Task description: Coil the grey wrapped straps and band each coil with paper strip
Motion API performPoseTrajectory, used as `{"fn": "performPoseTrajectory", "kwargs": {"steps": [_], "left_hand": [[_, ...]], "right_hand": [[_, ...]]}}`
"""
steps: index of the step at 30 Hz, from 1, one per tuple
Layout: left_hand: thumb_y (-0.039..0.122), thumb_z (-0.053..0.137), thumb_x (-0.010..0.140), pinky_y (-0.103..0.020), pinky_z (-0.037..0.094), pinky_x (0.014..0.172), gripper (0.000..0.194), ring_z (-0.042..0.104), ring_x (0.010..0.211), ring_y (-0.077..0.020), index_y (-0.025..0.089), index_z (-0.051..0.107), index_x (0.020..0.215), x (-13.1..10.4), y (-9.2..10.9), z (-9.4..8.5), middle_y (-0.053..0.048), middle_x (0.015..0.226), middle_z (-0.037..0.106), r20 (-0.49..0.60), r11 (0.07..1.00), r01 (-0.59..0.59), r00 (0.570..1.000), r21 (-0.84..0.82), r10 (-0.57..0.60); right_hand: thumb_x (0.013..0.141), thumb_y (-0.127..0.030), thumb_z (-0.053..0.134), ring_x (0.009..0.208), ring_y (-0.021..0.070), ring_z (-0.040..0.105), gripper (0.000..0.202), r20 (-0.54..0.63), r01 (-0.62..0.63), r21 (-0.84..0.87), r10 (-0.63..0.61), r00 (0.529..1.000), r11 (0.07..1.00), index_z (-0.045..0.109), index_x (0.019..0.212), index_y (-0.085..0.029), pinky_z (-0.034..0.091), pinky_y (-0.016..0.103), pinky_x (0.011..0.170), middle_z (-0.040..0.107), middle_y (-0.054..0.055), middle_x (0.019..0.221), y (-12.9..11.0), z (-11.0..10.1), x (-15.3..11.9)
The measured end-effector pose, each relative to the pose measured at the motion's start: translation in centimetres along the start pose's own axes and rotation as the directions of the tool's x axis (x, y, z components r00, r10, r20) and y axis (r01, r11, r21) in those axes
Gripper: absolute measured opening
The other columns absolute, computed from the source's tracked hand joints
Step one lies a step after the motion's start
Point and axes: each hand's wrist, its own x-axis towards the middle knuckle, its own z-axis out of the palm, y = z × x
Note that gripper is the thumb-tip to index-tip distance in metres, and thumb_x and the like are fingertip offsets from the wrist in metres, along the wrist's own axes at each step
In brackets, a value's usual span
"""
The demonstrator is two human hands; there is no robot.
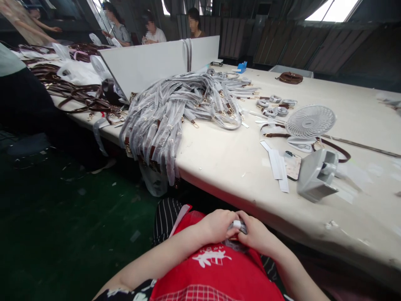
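Over the red apron [200,276] in my lap, both hands are closed around a small rolled-up strap [242,227] in grey plastic with a white band on it. My left hand [221,223] grips it from the left, and my right hand [255,232] from the right, the fingertips meeting above it. Part of the roll is hidden by the fingers. On the table lies a big heap of plastic-wrapped straps [169,113] with brown ends and gold clasps, some hanging over the edge. Several wrapped, coiled straps [272,112] lie farther right.
A tape dispenser [316,175], a phone [293,166], white paper strips [275,163] and a small fan [310,121] stand or lie on the table [219,167] at right. A white board [150,62] rises behind the heap. Co-workers [153,33] sit beyond it; another person [34,96] is at left.
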Motion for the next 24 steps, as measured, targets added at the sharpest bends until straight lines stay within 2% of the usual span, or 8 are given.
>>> {"fn": "performPoseTrajectory", "kwargs": {"steps": [4, 8, 10, 12, 14, 16, 20, 24], "left_hand": [[0.015, 0.056, 0.079, -0.034, 0.049, 0.072, 0.015, 0.065, 0.078, -0.0245, 0.017, 0.064, 0.091, -0.3, -0.1, 0.6, -0.007, 0.084, 0.068, -0.055, 1.0, -0.011, 0.998, 0.027, 0.012], [0.015, 0.056, 0.079, -0.03, 0.052, 0.066, 0.013, 0.064, 0.073, -0.0205, 0.02, 0.059, 0.091, -0.8, -0.1, 1.6, -0.004, 0.083, 0.065, -0.316, 0.99, 0.017, 0.948, 0.138, 0.028], [0.014, 0.054, 0.08, -0.029, 0.052, 0.061, 0.01, 0.064, 0.07, -0.0186, 0.02, 0.054, 0.088, -1.1, 0.0, 1.8, -0.004, 0.086, 0.065, -0.507, 0.979, 0.051, 0.86, 0.196, 0.057], [0.015, 0.054, 0.084, -0.027, 0.052, 0.058, 0.007, 0.066, 0.072, -0.0179, 0.02, 0.05, 0.089, -1.3, -0.1, 1.7, -0.006, 0.092, 0.067, -0.667, 0.966, 0.059, 0.734, 0.251, 0.129], [0.017, 0.054, 0.088, -0.026, 0.053, 0.057, 0.008, 0.069, 0.076, -0.0178, 0.019, 0.048, 0.094, -1.5, -0.1, 1.2, -0.009, 0.099, 0.069, -0.752, 0.948, 0.045, 0.62, 0.316, 0.221], [0.019, 0.054, 0.09, -0.026, 0.053, 0.057, 0.011, 0.07, 0.078, -0.0177, 0.017, 0.048, 0.1, -1.8, -0.1, 0.5, -0.011, 0.103, 0.07, -0.774, 0.926, 0.027, 0.558, 0.377, 0.299], [0.019, 0.048, 0.093, -0.025, 0.055, 0.058, 0.015, 0.071, 0.081, -0.0172, 0.014, 0.047, 0.108, -2.3, -0.1, -0.1, -0.015, 0.105, 0.072, -0.721, 0.875, -0.059, 0.541, 0.48, 0.433], [0.018, 0.039, 0.094, -0.028, 0.056, 0.056, 0.023, 0.071, 0.083, -0.0188, 0.012, 0.048, 0.114, -2.1, 0.0, 0.8, -0.017, 0.107, 0.072, -0.658, 0.851, -0.114, 0.584, 0.513, 0.475]], "right_hand": [[0.071, -0.013, 0.052, 0.089, 0.026, 0.064, 0.034, -0.039, 0.016, -0.033, -0.017, 0.999, 0.999, 0.055, 0.103, -0.022, 0.044, 0.035, 0.078, 0.069, 0.007, 0.098, -0.7, 0.4, -0.4], [0.071, -0.011, 0.052, 0.101, 0.0267, 0.061, 0.044, -0.123, 0.064, -0.006, -0.064, 0.99, 0.998, 0.051, 0.114, -0.021, 0.045, 0.04, 0.089, 0.066, 0.01, 0.111, -1.2, 0.9, -0.3], [0.072, -0.013, 0.053, 0.108, 0.0274, 0.058, 0.053, -0.195, 0.093, 0.034, -0.085, 0.977, 0.995, 0.046, 0.124, -0.019, 0.043, 0.043, 0.097, 0.061, 0.012, 0.12, -1.5, 0.7, -0.5], [0.075, -0.019, 0.057, 0.108, 0.028, 0.058, 0.058, -0.232, 0.102, 0.091, -0.079, 0.97, 0.991, 0.042, 0.131, -0.018, 0.043, 0.046, 0.1, 0.06, 0.014, 0.119, -1.9, 0.1, -0.8], [0.078, -0.026, 0.061, 0.108, 0.0281, 0.057, 0.061, -0.209, 0.121, 0.172, -0.084, 0.974, 0.978, 0.041, 0.134, -0.019, 0.042, 0.047, 0.101, 0.06, 0.013, 0.118, -2.4, -1.0, -1.2], [0.08, -0.034, 0.065, 0.108, 0.0277, 0.057, 0.06, -0.143, 0.15, 0.285, -0.113, 0.983, 0.947, 0.044, 0.135, -0.022, 0.042, 0.045, 0.102, 0.061, 0.01, 0.118, -2.5, -2.2, -1.3], [0.09, -0.056, 0.05, 0.082, 0.0228, 0.061, 0.046, -0.009, 0.062, 0.546, -0.069, 0.998, 0.835, 0.061, 0.112, -0.017, 0.049, 0.036, 0.077, 0.066, 0.005, 0.088, -1.9, -3.8, 0.1], [0.086, -0.065, 0.051, 0.067, 0.0203, 0.057, 0.052, 0.077, 0.006, 0.513, -0.053, 0.996, 0.859, 0.067, 0.079, -0.016, 0.045, 0.032, 0.063, 0.065, 0.004, 0.07, -0.9, -2.9, 1.6]]}}
